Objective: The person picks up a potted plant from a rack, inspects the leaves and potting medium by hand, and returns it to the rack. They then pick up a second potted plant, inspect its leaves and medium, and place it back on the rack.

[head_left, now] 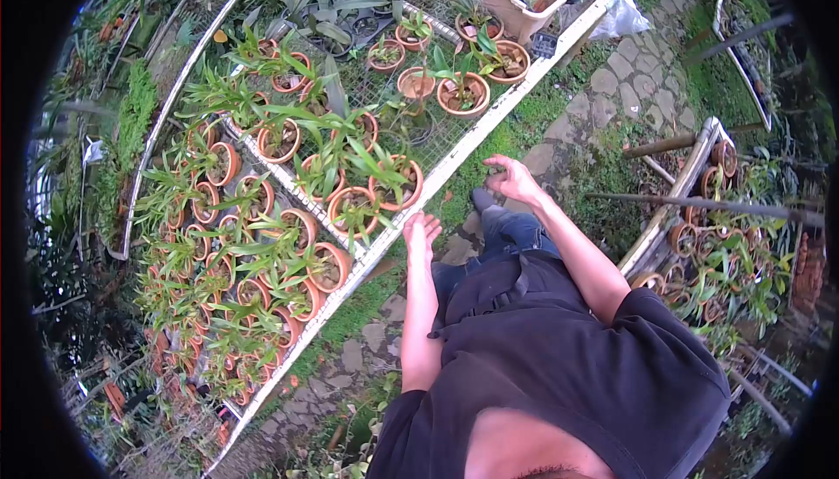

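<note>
My left hand (422,232) is beside the white edge rail (363,267) of a mesh plant bench, its fingers loosely bent and apart with nothing in them. Just beyond it on the bench stand a terracotta pot (398,183) with a leafy green plant and a similar potted plant (353,211). My right hand (513,181) hangs over the path side of the bench, fingers extended and holding nothing. It is apart from the rail and the pots.
Rows of terracotta pots (253,197) crowd the bench's left part. Farther up are a pot (463,94) near the rail and a beige rectangular planter (516,16). A stone path (625,72) runs alongside. Another bench (669,204) with pots stands on the right.
</note>
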`<state>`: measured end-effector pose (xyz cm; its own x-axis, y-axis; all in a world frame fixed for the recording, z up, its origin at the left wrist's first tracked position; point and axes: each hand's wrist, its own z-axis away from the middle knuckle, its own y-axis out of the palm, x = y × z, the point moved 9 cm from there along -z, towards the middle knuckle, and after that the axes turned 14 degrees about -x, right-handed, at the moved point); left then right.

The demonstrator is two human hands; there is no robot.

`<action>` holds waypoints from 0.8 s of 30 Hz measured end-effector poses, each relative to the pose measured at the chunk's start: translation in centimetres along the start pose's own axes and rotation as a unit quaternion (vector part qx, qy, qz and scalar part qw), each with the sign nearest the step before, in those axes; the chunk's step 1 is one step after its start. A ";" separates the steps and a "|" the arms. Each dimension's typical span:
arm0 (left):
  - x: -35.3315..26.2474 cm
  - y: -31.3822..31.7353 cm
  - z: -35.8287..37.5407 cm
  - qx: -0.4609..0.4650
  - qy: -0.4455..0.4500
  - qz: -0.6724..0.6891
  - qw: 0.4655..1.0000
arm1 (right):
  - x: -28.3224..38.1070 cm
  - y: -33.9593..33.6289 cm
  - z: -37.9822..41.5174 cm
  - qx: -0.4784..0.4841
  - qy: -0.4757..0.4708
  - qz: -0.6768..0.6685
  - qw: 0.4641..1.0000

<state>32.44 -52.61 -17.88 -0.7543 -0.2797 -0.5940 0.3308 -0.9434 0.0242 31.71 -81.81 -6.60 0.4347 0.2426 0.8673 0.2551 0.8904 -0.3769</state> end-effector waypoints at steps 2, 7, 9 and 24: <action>0.3 1.5 -1.8 0.002 -0.001 0.109 0.994 | 0.3 -2.8 -1.8 0.013 -0.077 0.086 0.993; 1.3 3.4 -5.4 -0.057 -0.025 0.213 0.975 | -1.6 -7.3 -4.7 0.086 0.072 0.022 0.993; 2.0 3.7 -6.8 -0.074 -0.046 0.245 0.966 | -1.9 -8.4 -5.6 0.071 0.067 0.024 0.995; 0.0 3.1 -6.3 -0.110 -0.008 0.348 0.931 | -2.6 -6.3 -4.5 0.158 0.074 0.061 0.983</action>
<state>36.99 -54.43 -22.87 -0.3207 -0.8142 -0.4839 0.8498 -0.4730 0.2327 32.84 -89.74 -7.89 0.5729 0.3173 0.7557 -0.0775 0.9389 -0.3355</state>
